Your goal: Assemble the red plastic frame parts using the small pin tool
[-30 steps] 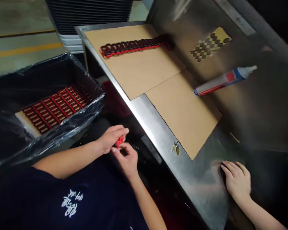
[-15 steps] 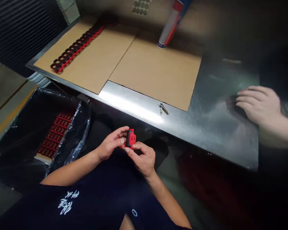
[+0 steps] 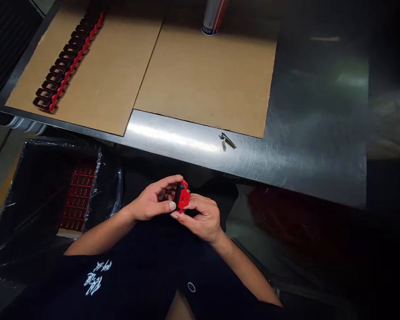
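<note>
My left hand (image 3: pixel 151 202) and my right hand (image 3: pixel 200 218) meet in front of my dark T-shirt, over the table's near edge. Both grip a small red-and-black plastic part (image 3: pixel 182 196), which is held upright between thumbs and fingers. Its lower side is partly hidden by my fingers. Beyond the hands, a long row of similar red-and-black parts (image 3: pixel 66 62) lies on a cardboard sheet (image 3: pixel 100 89).
A second cardboard sheet (image 3: pixel 206 75) and a tube (image 3: pixel 214 18) lie on the steel table (image 3: pixel 286 151). Small metal clips (image 3: pixel 227 141) rest near the table's edge. To the left, a plastic-lined bin (image 3: pixel 36 200) holds a tray of red parts (image 3: pixel 78 195).
The view has swung, so the table sits higher and the bin further left. The other person's hand at the right has left view. Both my hands still hold the red part.
</note>
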`<state>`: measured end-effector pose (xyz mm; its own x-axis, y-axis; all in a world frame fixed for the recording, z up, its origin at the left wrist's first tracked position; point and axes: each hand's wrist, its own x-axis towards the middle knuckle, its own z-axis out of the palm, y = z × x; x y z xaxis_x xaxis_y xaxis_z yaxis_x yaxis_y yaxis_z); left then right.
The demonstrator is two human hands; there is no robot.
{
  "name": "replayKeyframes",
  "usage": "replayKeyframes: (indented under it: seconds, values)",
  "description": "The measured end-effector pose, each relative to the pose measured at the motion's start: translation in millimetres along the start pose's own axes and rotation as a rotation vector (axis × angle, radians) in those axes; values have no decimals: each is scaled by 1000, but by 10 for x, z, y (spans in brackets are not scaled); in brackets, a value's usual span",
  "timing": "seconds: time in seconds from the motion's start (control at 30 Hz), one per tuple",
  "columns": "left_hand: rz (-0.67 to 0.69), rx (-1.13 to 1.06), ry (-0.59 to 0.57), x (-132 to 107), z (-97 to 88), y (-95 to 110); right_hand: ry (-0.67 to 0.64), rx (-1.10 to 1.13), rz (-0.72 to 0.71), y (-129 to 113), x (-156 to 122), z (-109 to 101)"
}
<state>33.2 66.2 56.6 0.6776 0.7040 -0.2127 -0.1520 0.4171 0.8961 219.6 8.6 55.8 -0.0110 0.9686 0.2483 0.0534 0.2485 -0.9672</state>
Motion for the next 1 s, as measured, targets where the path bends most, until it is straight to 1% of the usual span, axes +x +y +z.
replayKeyframes:
  seconds: [0.17, 0.27, 0.37, 0.5, 0.6, 0.67, 0.77, 0.83, 0.87, 0.93, 1.0]
  values:
    - [7, 38, 10, -6, -34, 76, -56, 28, -29, -2, 121, 30]
    - [18, 13, 14, 7, -46, 64, -74, 82, -39, 6, 120, 35]
    - [7, -30, -5, 6, -54, 27, -83, 103, -11, 12, 78, 34]
    - [-18, -31, -8, -23, -44, 15, -78, 83, -7, 30, 17, 50]
    - [-7, 6, 3, -54, -23, 35, -80, 29, -32, 49, -10, 76]
    - [0, 35, 23, -76, -9, 46, -86, -8, -23, 47, -16, 84]
    - [1, 59, 56, -111, 1, 52, -148, 8, 64, 8, -11, 60]
    - [1, 61, 58, -133, 0, 51, -217, 92, 143, -32, 0, 22]
    - [0, 61, 54, -141, -2, 50, -230, 143, 182, -52, 6, 4]
    - [-8, 61, 50, -153, -7, 46, -191, 221, 255, -81, 19, -21]
    - [-17, 70, 52, -158, -7, 41, -120, 230, 320, -89, 36, -19]
